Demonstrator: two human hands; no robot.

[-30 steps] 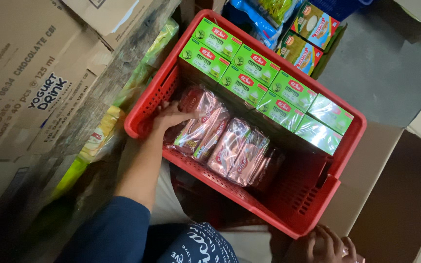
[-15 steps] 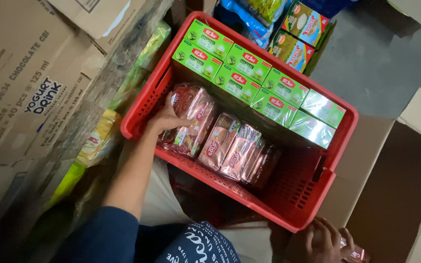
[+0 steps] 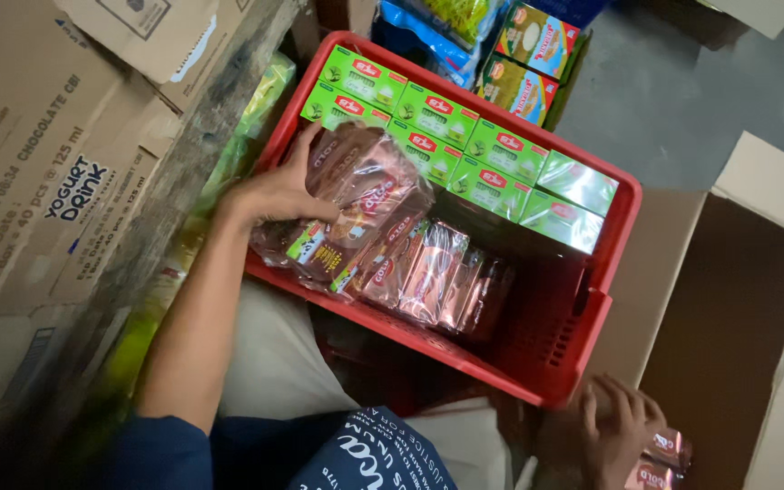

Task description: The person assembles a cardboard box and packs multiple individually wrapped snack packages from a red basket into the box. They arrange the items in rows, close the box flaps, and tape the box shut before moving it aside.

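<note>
this looks like a shop's stockroom or storage corner: stacked cardboard cartons of packaged drinks along one side, a red plastic crate filled with rows of green boxes and shiny wrapped packets, more boxed goods piled behind, on a bare grey floor.

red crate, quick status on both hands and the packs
Left hand clamped on shiny brown pack, lifted over red crate rim. Right hand on more packs low right. Green boxes fill far side.
</note>
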